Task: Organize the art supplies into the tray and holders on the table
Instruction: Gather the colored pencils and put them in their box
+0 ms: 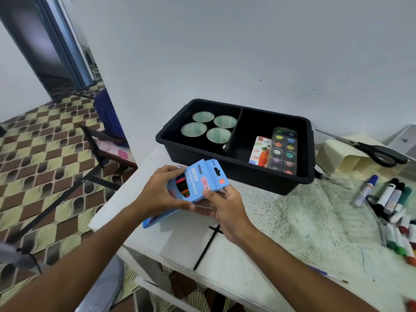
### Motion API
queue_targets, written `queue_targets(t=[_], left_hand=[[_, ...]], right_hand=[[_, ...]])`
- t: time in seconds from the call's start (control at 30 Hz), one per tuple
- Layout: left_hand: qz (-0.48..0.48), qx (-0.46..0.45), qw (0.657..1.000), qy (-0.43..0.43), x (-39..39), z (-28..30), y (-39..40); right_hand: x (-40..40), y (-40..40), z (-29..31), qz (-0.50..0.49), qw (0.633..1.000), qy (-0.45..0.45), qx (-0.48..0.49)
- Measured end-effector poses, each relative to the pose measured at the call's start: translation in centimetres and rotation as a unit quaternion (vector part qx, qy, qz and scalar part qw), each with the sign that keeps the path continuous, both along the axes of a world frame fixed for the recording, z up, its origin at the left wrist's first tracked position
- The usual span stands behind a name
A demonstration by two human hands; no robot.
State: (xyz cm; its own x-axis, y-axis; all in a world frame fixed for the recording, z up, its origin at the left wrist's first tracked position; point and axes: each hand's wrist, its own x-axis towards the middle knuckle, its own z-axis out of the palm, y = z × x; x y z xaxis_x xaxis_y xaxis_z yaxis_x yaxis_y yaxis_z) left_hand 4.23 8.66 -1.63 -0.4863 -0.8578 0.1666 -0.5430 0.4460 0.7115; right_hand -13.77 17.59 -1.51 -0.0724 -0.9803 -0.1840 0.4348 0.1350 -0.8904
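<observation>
Both hands hold a light blue cardboard box of neon coloured pencils (198, 181) above the left edge of the white speckled worktop (281, 221). The left hand (157, 192) has its fingers curled over the box's left side, thumb beneath. The right hand (225, 210) pinches the box's lower right corner with thumb on top. A second blue flat box (157, 218) lies on the worktop directly below the hands.

A black plastic divided tray (236, 170) stands at the far edge. Its left compartment holds four pale green round cups (209, 127); its right compartment holds a watercolour paint palette (283, 150) leaning over a small white printed carton (258, 154).

Black-handled scissors (371, 149) rest on a cream plastic holder (351, 158) by the far right corner. Assorted markers (391, 197) lie along the right edge. A thin paintbrush (326, 274) lies near the front edge.
</observation>
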Motion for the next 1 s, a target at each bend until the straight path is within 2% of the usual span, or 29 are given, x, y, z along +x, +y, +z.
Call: queue_targets(t=[0.3, 0.43, 0.63, 0.77, 0.9, 1.0], left_hand=[[0.014, 0.055, 0.998, 0.029, 4.4, 3.5, 0.0], [-0.047, 0.163, 0.981, 0.091, 4.3, 7.0, -0.9], [-0.151, 0.279, 0.929, 0.189, -0.7, 10.0, -2.3], [-0.139, 0.257, 0.93, 0.222, -6.6, 9.9, -3.8], [-0.163, 0.257, 0.933, 0.192, -12.8, 10.0, -5.9], [-0.23, 0.236, 0.941, 0.073, -17.0, 9.8, -7.3]], right_hand=[[1.6, -2.0, 3.1, 0.011, 0.993, 0.096, -0.071], [-0.4, -4.3, 6.3, -0.018, 0.988, 0.11, -0.103], [-5.2, -6.1, 9.7, -0.112, 0.989, 0.072, -0.066], [-9.8, -5.5, 10.7, -0.059, 0.991, 0.11, -0.043], [-14.3, -4.0, 10.3, 0.025, 0.973, 0.229, 0.02], [-17.0, -3.7, 10.2, 0.037, 0.937, 0.341, 0.073]])
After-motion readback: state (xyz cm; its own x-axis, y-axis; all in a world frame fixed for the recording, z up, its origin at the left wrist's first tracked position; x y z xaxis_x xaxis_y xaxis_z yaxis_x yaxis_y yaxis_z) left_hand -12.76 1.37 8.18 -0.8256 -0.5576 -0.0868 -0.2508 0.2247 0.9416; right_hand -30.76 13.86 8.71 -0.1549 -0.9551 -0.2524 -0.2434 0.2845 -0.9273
